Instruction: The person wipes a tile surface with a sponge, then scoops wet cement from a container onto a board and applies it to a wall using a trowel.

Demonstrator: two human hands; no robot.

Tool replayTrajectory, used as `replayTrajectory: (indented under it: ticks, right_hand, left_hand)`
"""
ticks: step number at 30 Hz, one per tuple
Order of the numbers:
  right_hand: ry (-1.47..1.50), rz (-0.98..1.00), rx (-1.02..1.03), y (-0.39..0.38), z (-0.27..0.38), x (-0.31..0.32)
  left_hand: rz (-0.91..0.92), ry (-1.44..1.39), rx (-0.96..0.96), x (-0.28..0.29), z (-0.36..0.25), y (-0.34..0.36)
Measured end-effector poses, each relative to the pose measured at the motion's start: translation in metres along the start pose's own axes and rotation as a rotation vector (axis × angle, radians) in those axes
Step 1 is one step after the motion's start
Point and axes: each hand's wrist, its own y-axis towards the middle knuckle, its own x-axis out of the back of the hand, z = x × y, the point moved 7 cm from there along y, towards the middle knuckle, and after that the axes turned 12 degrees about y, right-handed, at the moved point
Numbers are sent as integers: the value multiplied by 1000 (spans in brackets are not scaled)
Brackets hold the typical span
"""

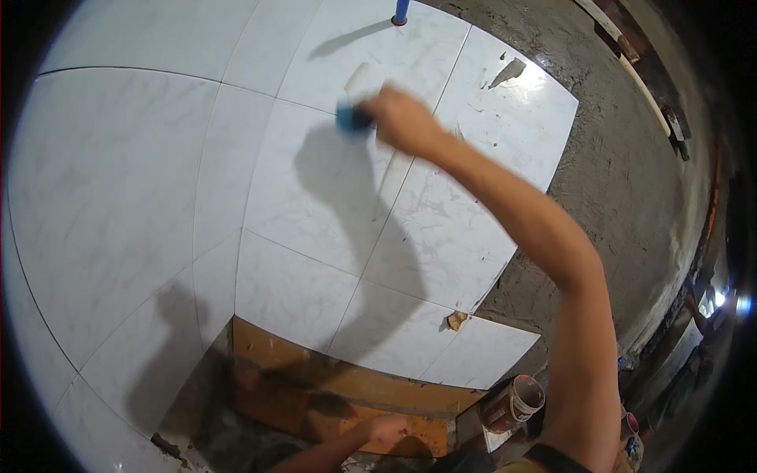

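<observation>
In the head view, my right hand (402, 118) is curled around a dark-and-blue tool (352, 118), the blue end pointing left; it is blurred, so perhaps a brush or a scraper. It is over the white tiles (288, 280), below and left of the blue pipe (402, 11); I can't tell whether it touches them. My left hand (388, 429) is low down, in front of the orange-brown board (315, 410); I can't tell whether its fingers pinch anything. A bucket (512, 404) stands to its right.

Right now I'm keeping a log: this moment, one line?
right hand: holds blurred blue object | white tiles behind | left hand: near orange board
</observation>
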Motion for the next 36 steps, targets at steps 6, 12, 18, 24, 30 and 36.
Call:
replayTrajectory:
  ticks: [6, 12, 18, 24, 30, 36]
  right_hand:
    - [-216, -354, -148, 57, -37, 40]
    - [361, 619, -18, -107, 64, -91]
    - [442, -469, -701, -183, -82, 101]
    - [634, -853, -842, -193, -215, 217]
    - [337, -1069, -721, -202, -270, 254]
    - [-233, -916, -987, -210, -279, 242]
  left_hand:
    - [14, 11, -160, 24, -34, -13]
    - [157, -12, -208, 15, -33, -12]
    - [296, 234, -73, -8, 0, -2]
    - [186, 143, -136, 8, -15, -5]
    - [411, 106, 130, -19, 26, 6]
    - [373, -84, 214, -35, 61, 14]
